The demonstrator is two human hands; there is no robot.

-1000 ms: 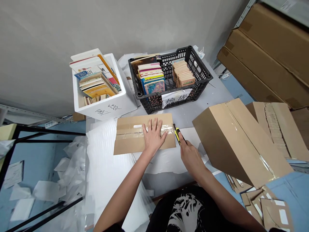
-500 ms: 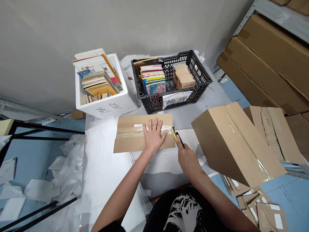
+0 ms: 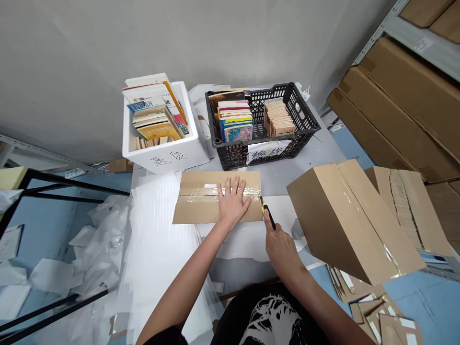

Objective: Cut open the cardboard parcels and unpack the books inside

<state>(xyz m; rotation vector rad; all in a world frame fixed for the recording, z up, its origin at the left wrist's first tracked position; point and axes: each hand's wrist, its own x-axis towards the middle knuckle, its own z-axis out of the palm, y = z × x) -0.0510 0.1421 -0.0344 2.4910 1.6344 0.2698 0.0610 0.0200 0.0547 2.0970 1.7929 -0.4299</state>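
Observation:
A taped cardboard box (image 3: 196, 208) lies on the table in front of me, with clear tape along its middle seam. My left hand (image 3: 232, 203) rests flat on its top, fingers spread, right of the box's middle. In my right hand (image 3: 282, 242) is a black and yellow utility knife (image 3: 269, 214), gripped with the index finger stretched along it. Its tip is at the box's right edge, by the end of the taped seam. Whether the blade touches the cardboard I cannot tell.
Behind the box stand a white foam box (image 3: 165, 160) of books and a black plastic crate (image 3: 226, 158) of books. White foam sheets (image 3: 154, 249) are stacked at the left. A large carton (image 3: 323, 215) stands at the right, with flattened cardboard (image 3: 395, 326) below it.
The knife has drawn back slightly toward me at the box's right edge. My left hand stays flat on the box. The whole view has shifted a little.

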